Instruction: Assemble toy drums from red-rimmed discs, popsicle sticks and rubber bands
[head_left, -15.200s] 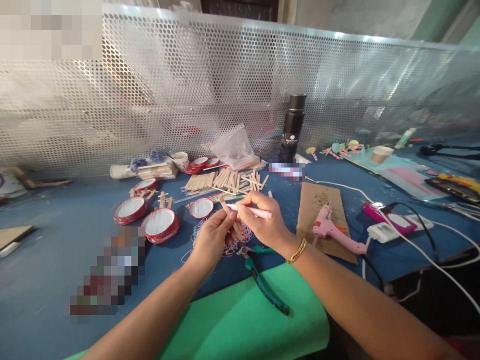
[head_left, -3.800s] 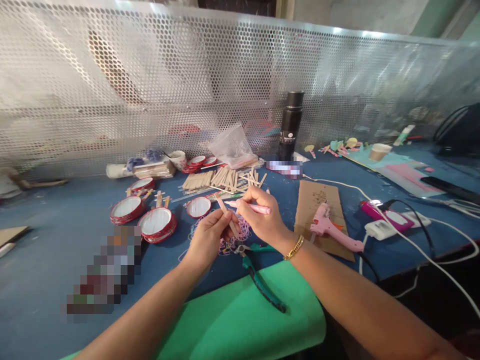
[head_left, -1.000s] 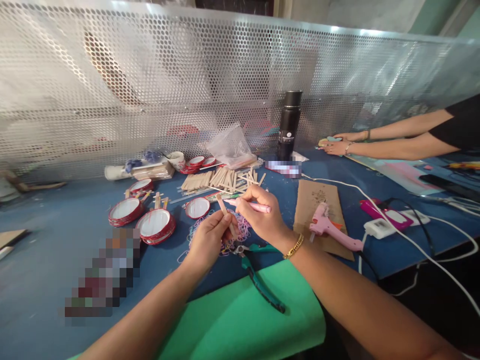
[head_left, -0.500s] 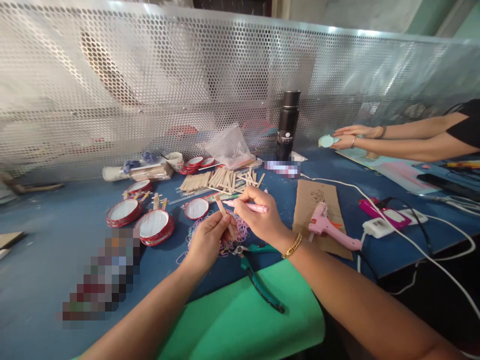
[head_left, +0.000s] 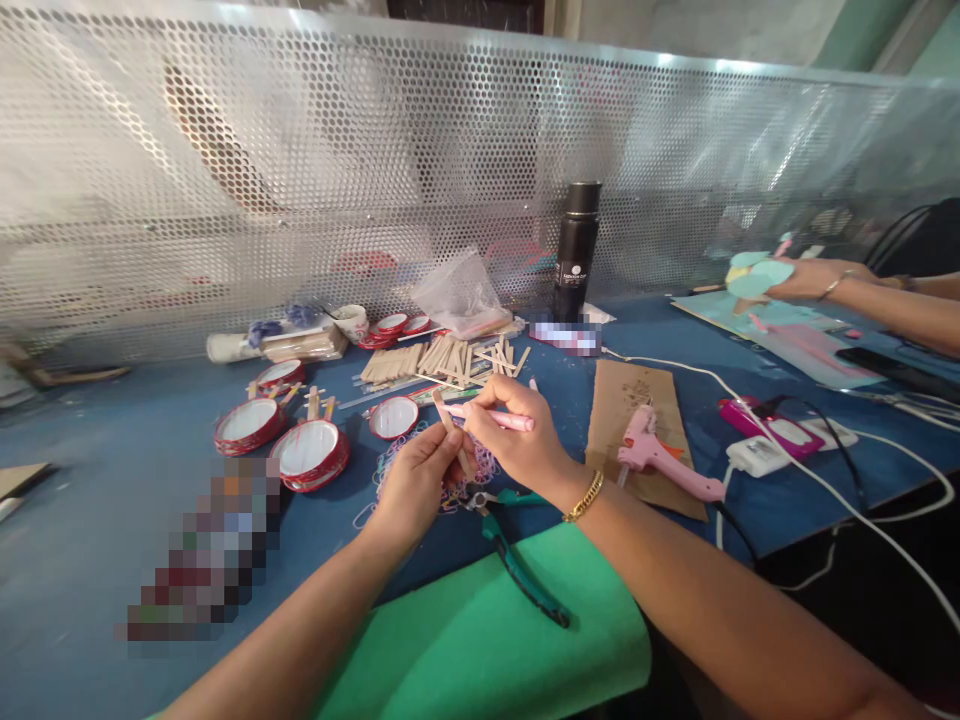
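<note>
My left hand [head_left: 420,475] is closed around a flat wooden craft stick [head_left: 442,412], which tilts up and away from me. A pink marker pen [head_left: 506,417] sits in the closed fingers of my right hand [head_left: 521,430], its tip at or very near the stick. Beneath both hands spreads a tangle of pastel loops [head_left: 394,470], partly hidden by them. Green-handled pliers [head_left: 517,560] lie just below my hands, partly over a green sheet [head_left: 480,650]. Beyond my fingers is a pile of craft sticks [head_left: 442,360].
Several red-rimmed round pieces [head_left: 304,450] stand left. A pink glue gun [head_left: 649,450] lies on cardboard [head_left: 607,400] at right, near a power strip [head_left: 750,455] and a white cable. Behind are a black bottle [head_left: 577,250] and a perforated metal screen [head_left: 300,150]. Another person's hand [head_left: 817,278] holds pale-blue pieces.
The marker's tip has shifted slightly toward the stick; my hands otherwise stay in place. At right, the other person's hands and pale-blue pieces have moved right, toward that person.
</note>
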